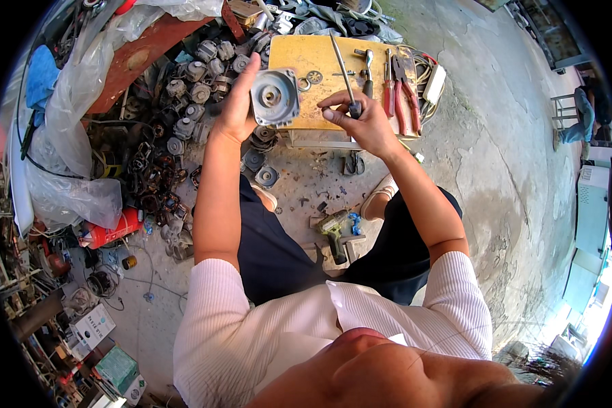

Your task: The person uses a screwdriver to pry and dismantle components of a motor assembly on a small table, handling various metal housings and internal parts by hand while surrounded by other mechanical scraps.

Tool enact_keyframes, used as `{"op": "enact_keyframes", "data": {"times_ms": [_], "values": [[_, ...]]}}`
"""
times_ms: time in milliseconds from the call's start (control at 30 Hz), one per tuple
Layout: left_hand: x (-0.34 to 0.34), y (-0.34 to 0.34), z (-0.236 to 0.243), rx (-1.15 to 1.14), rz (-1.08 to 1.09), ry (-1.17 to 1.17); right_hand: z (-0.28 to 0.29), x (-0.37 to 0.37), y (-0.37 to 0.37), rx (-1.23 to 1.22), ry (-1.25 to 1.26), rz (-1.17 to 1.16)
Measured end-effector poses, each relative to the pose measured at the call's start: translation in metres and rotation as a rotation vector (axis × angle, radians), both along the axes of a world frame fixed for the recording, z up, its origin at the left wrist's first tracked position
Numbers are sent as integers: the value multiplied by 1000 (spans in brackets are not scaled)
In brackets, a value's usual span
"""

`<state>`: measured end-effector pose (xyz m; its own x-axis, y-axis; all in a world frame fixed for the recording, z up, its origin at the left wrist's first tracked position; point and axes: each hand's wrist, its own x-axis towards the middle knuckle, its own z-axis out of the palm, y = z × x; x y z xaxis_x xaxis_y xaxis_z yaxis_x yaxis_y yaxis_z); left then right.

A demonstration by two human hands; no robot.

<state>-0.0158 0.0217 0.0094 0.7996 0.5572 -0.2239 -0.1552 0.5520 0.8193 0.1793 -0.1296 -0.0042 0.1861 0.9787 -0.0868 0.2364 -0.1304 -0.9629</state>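
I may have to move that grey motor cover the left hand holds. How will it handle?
The motor cover looks like cast metal, so probably stiff and heavy for its size. The left hand grips it by one edge, suggesting one hand can manage it. Its squarish outline should stop it rolling if set flat.

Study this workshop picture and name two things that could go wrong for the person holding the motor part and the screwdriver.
1. The left hand holds the grey motor end cover upright at the edge of the yellow board; it could slip and fall towards the feet.
2. The right hand grips the screwdriver near loose washers and red-handled pliers; a slip might knock them off.
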Motion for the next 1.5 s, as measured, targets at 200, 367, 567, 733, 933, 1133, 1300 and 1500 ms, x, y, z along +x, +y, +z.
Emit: {"op": "enact_keyframes", "data": {"times_ms": [200,367,567,733,933,1133,1300,1500], "values": [[7,-2,-12,7,64,63,-13,18,3,31,-348,-192],[8,-2,-5,17,102,63,-8,23,15,-22,-717,-254],[11,-4,-3,1,74,7,-23,35,46,-140,-987,-299],[8,-1,-4,4,50,-8,-23,34,50,-125,-915,-324],[3,0,-5,8,66,20,-14,49,45,-148,-716,-363],[-8,13,-9,62,176,21,0,47,23,-102,-239,-83],[-28,29,0,88,282,-33,19,25,1,-308,-324,284],[-21,26,-6,125,272,-40,34,22,-18,125,-429,284]]}}
